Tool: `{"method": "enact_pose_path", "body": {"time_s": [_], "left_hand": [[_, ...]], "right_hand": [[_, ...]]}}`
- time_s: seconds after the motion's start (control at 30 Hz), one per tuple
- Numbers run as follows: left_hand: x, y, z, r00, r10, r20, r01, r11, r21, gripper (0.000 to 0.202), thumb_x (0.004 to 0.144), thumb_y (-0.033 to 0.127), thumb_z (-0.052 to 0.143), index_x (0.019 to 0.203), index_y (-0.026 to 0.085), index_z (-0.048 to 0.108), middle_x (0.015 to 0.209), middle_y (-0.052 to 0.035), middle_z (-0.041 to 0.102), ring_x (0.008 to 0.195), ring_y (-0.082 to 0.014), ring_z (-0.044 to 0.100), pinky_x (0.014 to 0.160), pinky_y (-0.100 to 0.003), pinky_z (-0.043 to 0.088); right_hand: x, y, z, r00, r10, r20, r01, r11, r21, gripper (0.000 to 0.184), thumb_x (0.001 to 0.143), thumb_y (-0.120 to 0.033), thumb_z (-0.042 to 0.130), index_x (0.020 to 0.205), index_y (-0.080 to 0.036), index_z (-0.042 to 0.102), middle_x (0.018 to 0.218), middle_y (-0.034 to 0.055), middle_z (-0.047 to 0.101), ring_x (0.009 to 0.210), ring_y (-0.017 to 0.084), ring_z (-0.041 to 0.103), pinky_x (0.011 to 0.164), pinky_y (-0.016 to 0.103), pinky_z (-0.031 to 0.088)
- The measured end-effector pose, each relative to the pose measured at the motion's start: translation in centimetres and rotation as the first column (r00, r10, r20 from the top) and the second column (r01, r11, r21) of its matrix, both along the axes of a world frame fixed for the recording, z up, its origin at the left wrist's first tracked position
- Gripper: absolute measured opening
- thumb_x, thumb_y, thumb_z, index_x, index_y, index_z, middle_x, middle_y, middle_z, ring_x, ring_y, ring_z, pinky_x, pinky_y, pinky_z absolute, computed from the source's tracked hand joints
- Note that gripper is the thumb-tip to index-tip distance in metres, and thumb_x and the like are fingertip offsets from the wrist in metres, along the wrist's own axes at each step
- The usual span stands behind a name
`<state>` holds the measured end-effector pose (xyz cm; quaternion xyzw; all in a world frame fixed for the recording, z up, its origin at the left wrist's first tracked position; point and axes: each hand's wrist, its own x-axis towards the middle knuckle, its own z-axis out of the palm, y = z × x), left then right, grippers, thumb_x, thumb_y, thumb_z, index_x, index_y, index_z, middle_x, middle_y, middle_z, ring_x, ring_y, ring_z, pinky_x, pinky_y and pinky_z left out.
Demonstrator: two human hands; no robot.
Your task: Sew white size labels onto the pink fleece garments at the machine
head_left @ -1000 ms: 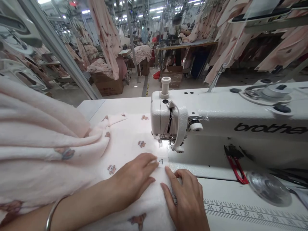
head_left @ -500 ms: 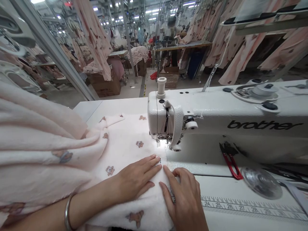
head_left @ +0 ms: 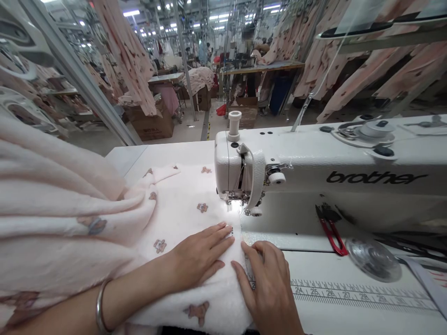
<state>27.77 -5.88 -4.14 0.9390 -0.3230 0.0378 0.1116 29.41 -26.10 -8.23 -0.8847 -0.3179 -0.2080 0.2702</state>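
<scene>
My left hand [head_left: 197,256] lies flat and open on pale pink plush fabric [head_left: 181,195] printed with small brown bears. Its fingertips rest close to a small dark-printed mark near the fabric's right edge. At that edge, my right hand [head_left: 267,279] has thumb and index finger apart, touching the border, with the other fingers bent over the table. Just beyond both hands stands the lit needle area of a white sewing machine [head_left: 235,167], and the fabric reaches under its presser foot, whose details are lost in glare.
Red thread snips [head_left: 333,235] and a clear round plastic disc [head_left: 373,260] lie at the right. A printed ruler scale [head_left: 349,295] runs along the table's front. Bunched fabric [head_left: 52,200] fills the left side. Boxes and hanging pink fabric stand behind.
My right index fingertip has moved slightly right along the fabric's edge. The left hand and fabric look nearly still; the view has shifted a little.
</scene>
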Motion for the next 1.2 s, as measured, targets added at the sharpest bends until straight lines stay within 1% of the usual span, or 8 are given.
{"method": "enact_pose_path", "body": {"time_s": [0.27,0.4,0.53,0.7,0.9,1.03,1.13,1.2], "left_hand": [[-0.1,0.0,0.1,1.0,-0.002,-0.012,0.002,1.0,-0.009,0.046,0.093,0.023,0.044,0.135,0.006,0.04,0.142,-0.0191,0.04,0.138,-0.0266,0.03,0.11,-0.042,0.038],[-0.1,0.0,0.0,1.0,0.001,-0.013,-0.001,1.0,-0.012,0.046,0.093,0.024,0.044,0.136,0.006,0.039,0.144,-0.0188,0.039,0.138,-0.0265,0.029,0.111,-0.042,0.036],[-0.1,-0.1,0.1,1.0,-0.006,-0.01,0.006,1.0,-0.008,0.047,0.093,0.022,0.044,0.136,0.005,0.038,0.143,-0.0197,0.039,0.138,-0.0269,0.028,0.112,-0.042,0.036],[-0.1,-0.2,0.3,1.0,-0.005,-0.006,0.005,1.0,-0.013,0.047,0.092,0.022,0.045,0.135,0.004,0.039,0.142,-0.0202,0.041,0.137,-0.0276,0.031,0.111,-0.042,0.036],[0.0,-0.2,0.2,1.0,-0.004,-0.014,0.003,1.0,-0.025,0.048,0.092,0.022,0.045,0.136,0.005,0.037,0.142,-0.0204,0.041,0.137,-0.028,0.032,0.111,-0.043,0.037],[0.3,-0.3,0.4,1.0,-0.025,-0.005,0.025,1.0,-0.002,0.046,0.091,0.02,0.043,0.133,0.002,0.039,0.139,-0.023,0.042,0.135,-0.0305,0.035,0.109,-0.044,0.04],[0.3,-0.3,0.4,0.999,-0.04,0.009,0.04,0.999,0.004,0.045,0.09,0.018,0.042,0.131,0.0,0.04,0.138,-0.0237,0.044,0.133,-0.0309,0.037,0.108,-0.044,0.04],[0.4,-0.1,0.3,0.999,-0.03,-0.011,0.03,1.0,0.001,0.046,0.091,0.02,0.043,0.133,0.002,0.04,0.14,-0.0225,0.042,0.135,-0.0296,0.035,0.109,-0.044,0.039]], "right_hand": [[-0.2,0.0,0.0,1.0,-0.023,-0.008,0.023,0.999,-0.032,0.035,0.094,-0.033,0.046,0.118,-0.008,0.05,0.106,0.0138,0.048,0.104,0.028,0.045,0.086,0.043,0.039],[-0.1,0.0,0.2,1.0,-0.007,0.002,0.008,0.999,-0.044,0.038,0.094,-0.032,0.046,0.124,-0.01,0.048,0.102,0.0123,0.047,0.098,0.025,0.046,0.081,0.041,0.041],[0.0,-0.1,0.2,1.0,0.001,-0.001,-0.001,0.998,-0.07,0.034,0.094,-0.03,0.046,0.123,-0.013,0.052,0.101,0.0114,0.046,0.095,0.024,0.046,0.076,0.038,0.042],[-0.1,-0.2,0.0,1.0,0.006,-0.022,-0.008,0.996,-0.089,0.034,0.093,-0.028,0.049,0.123,-0.013,0.052,0.102,0.0118,0.046,0.096,0.024,0.046,0.077,0.038,0.042],[-0.2,-0.4,0.0,0.999,-0.006,0.054,0.011,0.996,-0.085,0.034,0.091,-0.027,0.051,0.121,-0.012,0.054,0.103,0.0129,0.049,0.099,0.026,0.049,0.079,0.039,0.042],[3.0,-1.2,1.5,0.999,0.044,0.012,-0.044,0.998,-0.043,0.03,0.094,-0.022,0.04,0.119,-0.011,0.053,0.102,0.0126,0.054,0.096,0.022,0.052,0.078,0.034,0.046],[7.8,-0.9,2.2,0.995,0.09,0.039,-0.085,0.988,-0.132,0.032,0.093,-0.012,0.031,0.096,-0.016,0.063,0.096,0.01,0.061,0.093,0.022,0.055,0.077,0.035,0.047],[11.1,-0.1,1.9,0.996,0.079,0.049,-0.072,0.988,-0.135,0.03,0.094,-0.016,0.035,0.08,-0.018,0.063,0.086,0.0065,0.062,0.082,0.018,0.058,0.074,0.032,0.048]]}}
